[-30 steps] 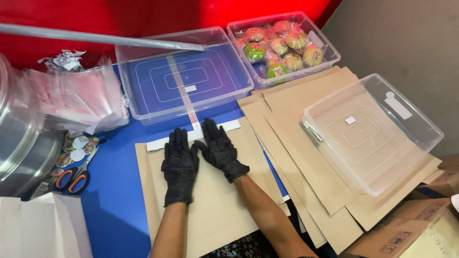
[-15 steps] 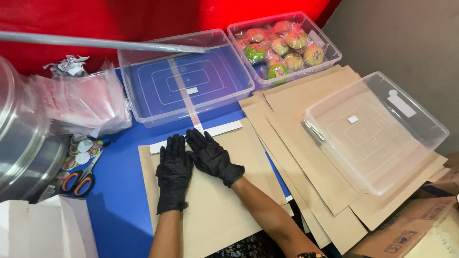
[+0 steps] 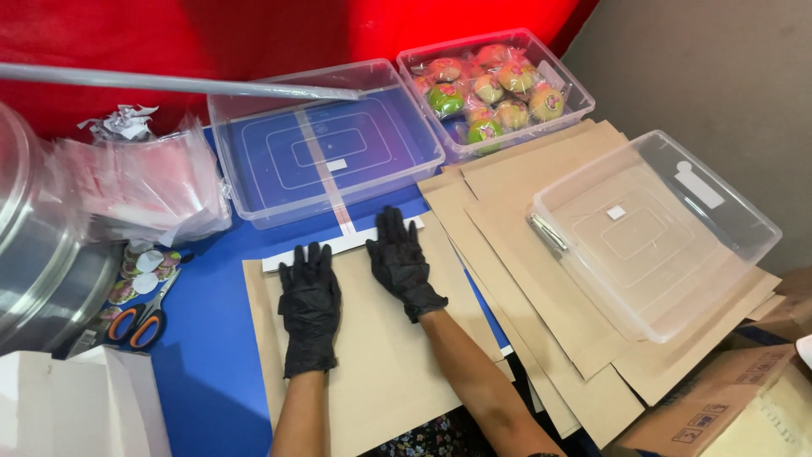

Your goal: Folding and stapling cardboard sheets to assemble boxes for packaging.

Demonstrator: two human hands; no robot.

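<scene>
Both my hands wear black gloves and lie flat, fingers spread, on a brown cardboard sheet [image 3: 381, 364] on the blue table [image 3: 203, 338]. My left hand [image 3: 309, 305] rests near the sheet's upper left part. My right hand [image 3: 401, 261] lies further up, its fingertips reaching the white folded strip [image 3: 338, 244] along the sheet's top edge. Neither hand holds anything.
An empty clear plastic tub [image 3: 326, 148] stands just beyond the sheet; another tub [image 3: 495, 85] holds wrapped round pastries. A third clear tub [image 3: 651, 228] sits on stacked brown sheets [image 3: 541, 279] at the right. Scissors [image 3: 139, 313], round stickers, plastic bags [image 3: 135, 182] and a metal pot [image 3: 38, 254] lie at the left.
My hands, overlapping half a second ago, have moved apart: the right hand slid up and to the right to the white strip, the left stayed about where it was.
</scene>
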